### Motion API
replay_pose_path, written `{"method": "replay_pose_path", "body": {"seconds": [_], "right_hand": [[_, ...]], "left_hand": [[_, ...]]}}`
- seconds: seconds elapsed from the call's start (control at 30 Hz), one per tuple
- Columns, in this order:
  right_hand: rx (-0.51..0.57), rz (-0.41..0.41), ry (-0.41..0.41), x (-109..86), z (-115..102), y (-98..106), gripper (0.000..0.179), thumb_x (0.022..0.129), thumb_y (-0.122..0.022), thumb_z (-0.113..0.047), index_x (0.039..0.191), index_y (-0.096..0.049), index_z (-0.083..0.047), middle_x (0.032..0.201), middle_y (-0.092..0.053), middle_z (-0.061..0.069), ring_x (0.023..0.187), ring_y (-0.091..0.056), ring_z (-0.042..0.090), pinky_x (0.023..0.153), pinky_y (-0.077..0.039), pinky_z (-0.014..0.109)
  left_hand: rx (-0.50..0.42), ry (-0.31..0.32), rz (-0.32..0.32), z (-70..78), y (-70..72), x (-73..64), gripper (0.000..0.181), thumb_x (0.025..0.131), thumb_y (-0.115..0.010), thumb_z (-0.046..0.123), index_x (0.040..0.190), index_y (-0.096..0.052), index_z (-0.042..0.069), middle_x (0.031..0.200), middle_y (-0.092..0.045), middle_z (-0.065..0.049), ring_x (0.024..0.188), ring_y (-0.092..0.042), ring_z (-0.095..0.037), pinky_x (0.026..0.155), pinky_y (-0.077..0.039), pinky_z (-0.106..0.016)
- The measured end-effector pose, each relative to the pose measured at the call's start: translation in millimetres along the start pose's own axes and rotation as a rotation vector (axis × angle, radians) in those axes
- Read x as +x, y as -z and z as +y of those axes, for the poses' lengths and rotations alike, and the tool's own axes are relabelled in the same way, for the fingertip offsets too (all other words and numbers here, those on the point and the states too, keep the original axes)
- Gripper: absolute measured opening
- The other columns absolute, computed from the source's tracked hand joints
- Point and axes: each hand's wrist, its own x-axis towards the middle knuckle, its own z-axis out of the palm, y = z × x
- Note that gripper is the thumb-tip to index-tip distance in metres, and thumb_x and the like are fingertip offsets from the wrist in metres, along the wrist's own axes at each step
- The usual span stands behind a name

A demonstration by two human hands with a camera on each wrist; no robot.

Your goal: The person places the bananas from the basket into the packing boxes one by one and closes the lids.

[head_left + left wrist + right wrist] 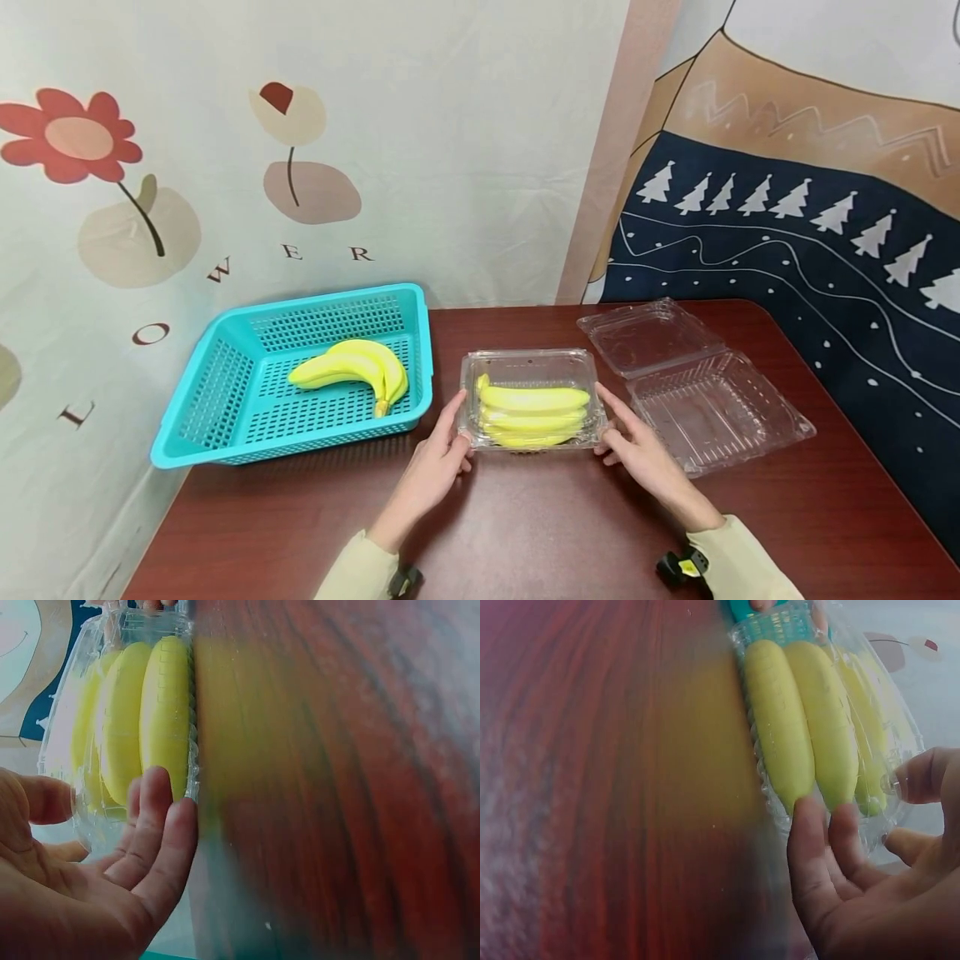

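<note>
A person's left hand (435, 462) and right hand (639, 448) hold a clear plastic box (536, 364) from either side, thumbs and fingers pinching its near corners. The box is at the middle of a glossy red-brown surface (555, 525), with yellow bananas (534, 400) lying side by side inside. To the left, a turquoise basket (322, 300) contains a curved banana bunch (356, 367). To the right, just beyond the right hand, lies a second clear container (708, 412), opened flat with its lid (651, 337) folded back.
</note>
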Motion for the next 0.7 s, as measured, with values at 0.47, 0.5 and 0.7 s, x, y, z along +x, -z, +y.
{"method": "replay_pose_path", "body": {"seconds": [0.47, 0.5, 0.7], "right_hand": [[0.132, -0.124, 0.037, 2.4, 3.1, -0.7, 0.076, 0.098, -0.045, 0.007, 0.165, -0.012, -0.008, 0.071, -0.063, 0.012, 0.055, -0.063, 0.019, 0.049, -0.049, 0.026], [0.134, -0.125, 0.042, 2.8, 3.2, -0.9, 0.076, 0.097, -0.044, 0.008, 0.165, -0.012, -0.008, 0.071, -0.063, 0.012, 0.055, -0.063, 0.018, 0.049, -0.049, 0.026], [0.160, -0.129, 0.065, 4.3, 4.0, -1.0, 0.076, 0.096, -0.043, 0.010, 0.164, -0.011, -0.004, 0.068, -0.061, 0.009, 0.052, -0.061, 0.016, 0.048, -0.049, 0.026]], "left_hand": [[-0.199, -0.040, 0.057, 3.1, -4.3, 0.7, 0.067, 0.098, -0.051, -0.004, 0.161, -0.036, 0.014, 0.085, -0.072, -0.016, 0.071, -0.071, -0.026, 0.066, -0.059, -0.039], [-0.205, -0.039, 0.061, 3.2, -4.6, 0.7, 0.067, 0.098, -0.052, -0.004, 0.161, -0.036, 0.013, 0.085, -0.072, -0.017, 0.071, -0.071, -0.026, 0.067, -0.059, -0.040], [-0.208, -0.039, 0.068, 3.3, -4.9, 1.1, 0.067, 0.097, -0.052, -0.005, 0.160, -0.038, 0.012, 0.085, -0.072, -0.017, 0.070, -0.070, -0.024, 0.066, -0.060, -0.040]]}}
